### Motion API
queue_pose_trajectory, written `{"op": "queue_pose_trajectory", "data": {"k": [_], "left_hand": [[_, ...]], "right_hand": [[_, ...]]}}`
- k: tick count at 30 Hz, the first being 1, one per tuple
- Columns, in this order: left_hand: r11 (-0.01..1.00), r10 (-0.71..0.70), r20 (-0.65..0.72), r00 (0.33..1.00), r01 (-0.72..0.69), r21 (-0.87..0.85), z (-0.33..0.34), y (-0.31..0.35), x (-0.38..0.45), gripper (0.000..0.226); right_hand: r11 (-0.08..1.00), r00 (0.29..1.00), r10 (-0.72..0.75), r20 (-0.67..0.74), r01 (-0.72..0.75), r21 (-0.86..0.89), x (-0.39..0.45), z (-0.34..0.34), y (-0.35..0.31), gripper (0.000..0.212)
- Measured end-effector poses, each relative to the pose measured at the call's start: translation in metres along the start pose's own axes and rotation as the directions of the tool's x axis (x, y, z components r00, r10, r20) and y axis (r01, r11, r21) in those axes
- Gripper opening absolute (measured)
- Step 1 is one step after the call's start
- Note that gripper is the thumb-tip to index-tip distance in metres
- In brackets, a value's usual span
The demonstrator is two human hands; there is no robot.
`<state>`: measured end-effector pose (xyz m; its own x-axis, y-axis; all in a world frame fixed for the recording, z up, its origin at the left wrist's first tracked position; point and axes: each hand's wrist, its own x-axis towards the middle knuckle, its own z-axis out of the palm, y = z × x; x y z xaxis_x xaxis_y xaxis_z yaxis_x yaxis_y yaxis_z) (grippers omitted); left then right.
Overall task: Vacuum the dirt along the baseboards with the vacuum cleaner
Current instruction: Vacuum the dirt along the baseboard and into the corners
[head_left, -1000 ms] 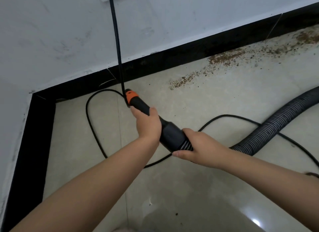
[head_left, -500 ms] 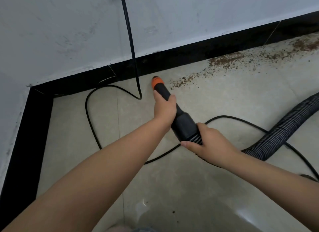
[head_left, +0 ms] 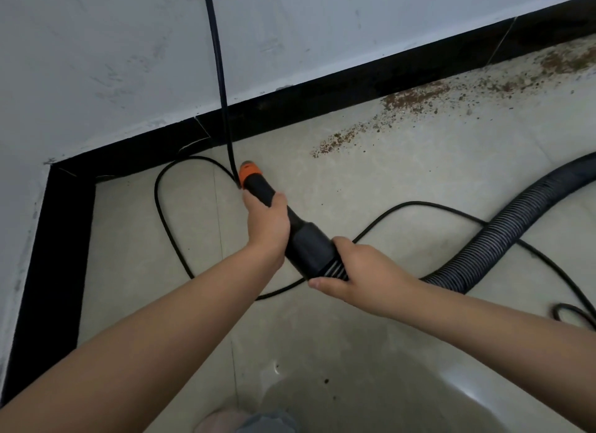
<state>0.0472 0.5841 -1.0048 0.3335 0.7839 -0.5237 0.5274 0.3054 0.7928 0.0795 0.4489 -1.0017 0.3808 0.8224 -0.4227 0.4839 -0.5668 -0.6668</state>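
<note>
Both hands on the nozzle [head_left: 292, 226], held low over the floor [head_left: 403, 181] and slanting away toward the corner. Left hand [head_left: 267, 223] forward on the narrow black neck, fingers wrapped round it, thumb [head_left: 279, 200] over the top. Right hand [head_left: 358, 271] behind, clenched round the ribbed collar where the hose [head_left: 503, 236] joins. Orange tip [head_left: 250, 171] pointing at the baseboard [head_left: 322, 107], close to it but short of touching, just beside the cord [head_left: 219, 65] hanging down the wall [head_left: 113, 46]. Cord looping over the tiles to the left of the tip, passing under the nozzle, then running off to the right under the hose. Hose curving away to the right edge, lying on the floor. Dirt [head_left: 412, 97] in a brown scatter along the foot of the baseboard, right of the tip and well apart from it, thickest toward the far right. Black baseboard turning the corner at left and running down the left side. Possibly a knee or foot at the bottom edge, too blurred to tell.
</note>
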Motion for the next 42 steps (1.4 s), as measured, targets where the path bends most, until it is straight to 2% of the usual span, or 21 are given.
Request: {"op": "queue_pose_trajectory", "data": {"k": [9,16,21,26,28,35,42], "left_hand": [[0.996,0.024,0.248,0.968,-0.044,0.073,0.055,0.010,-0.026,0.059],[0.998,0.027,0.138,0.990,-0.034,0.046,0.051,0.013,-0.010,0.059],[0.991,0.091,0.216,0.972,-0.110,0.077,0.063,0.031,0.011,0.055],[0.991,0.085,0.287,0.954,-0.111,0.078,0.085,0.030,-0.001,0.059],[0.990,0.089,0.287,0.954,-0.115,0.077,0.090,0.028,-0.007,0.058],[0.996,0.070,0.160,0.985,-0.079,0.051,0.073,0.011,-0.019,0.059],[0.992,0.076,0.276,0.958,-0.101,0.075,0.055,0.009,-0.020,0.053]], "right_hand": [[0.984,0.974,0.178,-0.137,-0.177,0.015,-0.041,-0.013,0.030,0.043],[0.992,0.986,0.123,-0.115,-0.120,0.031,-0.019,-0.023,0.029,0.043],[0.980,0.962,0.181,-0.206,-0.157,0.125,-0.003,-0.025,0.023,0.042],[0.973,0.950,0.228,-0.213,-0.214,0.087,-0.020,-0.034,0.038,0.043],[0.973,0.951,0.230,-0.209,-0.218,0.080,-0.026,-0.037,0.045,0.044],[0.989,0.978,0.148,-0.149,-0.149,0.003,-0.036,-0.035,0.045,0.052],[0.985,0.971,0.169,-0.170,-0.162,0.054,-0.046,-0.015,0.024,0.042]]}}
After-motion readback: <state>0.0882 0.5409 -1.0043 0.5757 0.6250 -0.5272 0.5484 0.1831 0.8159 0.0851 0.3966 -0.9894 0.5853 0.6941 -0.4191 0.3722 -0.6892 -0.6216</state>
